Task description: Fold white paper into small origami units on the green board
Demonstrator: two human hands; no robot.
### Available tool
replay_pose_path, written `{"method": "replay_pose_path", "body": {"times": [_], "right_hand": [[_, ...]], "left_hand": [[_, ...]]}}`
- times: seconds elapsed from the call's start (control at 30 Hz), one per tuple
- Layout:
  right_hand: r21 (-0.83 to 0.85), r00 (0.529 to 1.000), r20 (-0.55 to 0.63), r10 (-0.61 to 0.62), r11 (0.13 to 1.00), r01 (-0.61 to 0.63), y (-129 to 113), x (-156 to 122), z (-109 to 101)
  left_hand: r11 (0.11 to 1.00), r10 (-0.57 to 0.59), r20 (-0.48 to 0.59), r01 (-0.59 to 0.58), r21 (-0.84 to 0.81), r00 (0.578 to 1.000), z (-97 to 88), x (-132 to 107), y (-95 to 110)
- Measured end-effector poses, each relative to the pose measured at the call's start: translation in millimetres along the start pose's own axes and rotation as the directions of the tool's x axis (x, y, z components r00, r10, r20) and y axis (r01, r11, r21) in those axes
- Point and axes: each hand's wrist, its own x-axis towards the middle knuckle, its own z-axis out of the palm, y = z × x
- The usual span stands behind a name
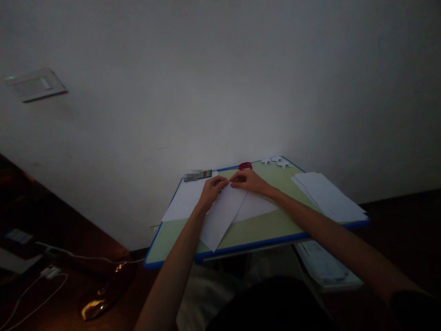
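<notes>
A folded sheet of white paper [223,220] lies slantwise on the small table, its pointed lower end close to the front edge. At its top, my left hand [214,187] pinches the paper between thumb and fingers. My right hand [250,181] pinches the same top corner from the other side, fingertips almost touching those of the left. One flap of the paper spreads to the right under my right wrist. Red-handled scissors [245,166] lie just beyond my right hand.
The pale green table [265,230] has a blue rim and stands against a wall. A phone [204,174] lies at the back left by a flat white sheet [181,200]. White paper stars [276,160] sit at the back right, near a paper stack [327,195]. Cables [86,257] hang at left.
</notes>
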Motion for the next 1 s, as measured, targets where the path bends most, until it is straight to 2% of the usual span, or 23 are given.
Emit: {"method": "replay_pose_path", "body": {"times": [0.13,0.3,0.5,0.7,1.0], "right_hand": [[-0.022,1.0,-0.01,-0.005,1.0,0.005,-0.2,0.5,0.3],[-0.05,1.0,-0.023,0.006,0.999,-0.007,0.0,1.4,-0.1],[-0.032,1.0,-0.016,0.022,0.999,-0.022,1.4,1.1,1.9],[-0.008,0.997,-0.074,0.027,1.0,-0.028,5.1,3.1,-1.8],[-0.076,0.996,-0.091,-0.022,0.997,0.015,3.6,3.7,2.1]], "left_hand": [[1.0,0.023,-0.014,-0.023,0.008,1.0,0.4,1.6,-3.2],[0.996,0.079,0.018,-0.08,0.034,0.997,-1.6,4.2,-10.4],[0.999,0.026,0.004,-0.026,-0.031,1.0,-1.0,1.8,-5.6],[0.999,-0.051,-0.034,0.051,0.011,0.998,-2.6,1.8,-5.0],[0.999,-0.026,0.067,0.027,-0.017,0.997,-0.5,-1.0,-1.8]]}}
